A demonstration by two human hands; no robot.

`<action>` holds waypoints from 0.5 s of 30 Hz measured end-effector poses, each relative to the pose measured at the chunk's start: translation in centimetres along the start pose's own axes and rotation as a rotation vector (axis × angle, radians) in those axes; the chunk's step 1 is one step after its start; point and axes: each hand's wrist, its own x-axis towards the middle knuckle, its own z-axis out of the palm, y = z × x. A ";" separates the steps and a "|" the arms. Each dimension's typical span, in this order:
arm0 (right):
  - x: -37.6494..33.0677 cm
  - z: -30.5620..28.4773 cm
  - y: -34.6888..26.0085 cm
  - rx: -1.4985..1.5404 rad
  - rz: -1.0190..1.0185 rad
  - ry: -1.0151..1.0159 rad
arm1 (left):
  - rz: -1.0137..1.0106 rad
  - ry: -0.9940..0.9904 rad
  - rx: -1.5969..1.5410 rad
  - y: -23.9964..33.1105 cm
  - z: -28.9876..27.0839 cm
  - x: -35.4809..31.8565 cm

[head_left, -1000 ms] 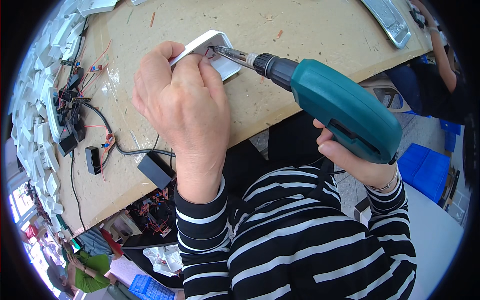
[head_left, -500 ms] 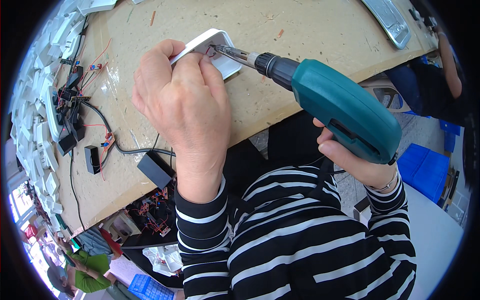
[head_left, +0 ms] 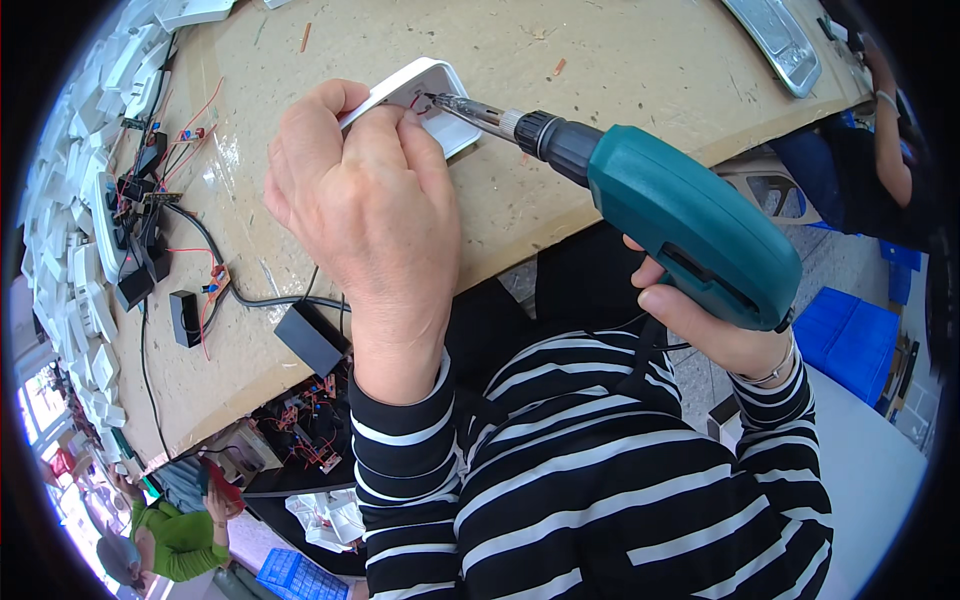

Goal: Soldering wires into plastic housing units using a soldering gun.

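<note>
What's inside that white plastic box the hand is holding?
The screwdriver bit pokes into the white plastic casing, beside thin red wires. The left hand covers the rest, so deeper inside stays hidden.

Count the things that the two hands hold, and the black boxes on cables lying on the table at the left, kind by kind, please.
Teal electric screwdriver, in the right hand: 1
White plastic casing, under the left hand: 1
Black boxes on cables: 2
Total: 4
</note>
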 end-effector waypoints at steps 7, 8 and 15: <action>0.1 0.2 -0.2 0.051 0.010 0.024 | -0.007 0.004 0.010 0.0 0.0 0.1; 0.1 0.2 -0.2 0.051 0.010 0.024 | -0.007 0.004 0.010 -0.1 0.0 0.1; -0.3 0.2 0.2 0.048 0.020 0.008 | 0.000 0.005 0.011 -0.1 -0.1 0.0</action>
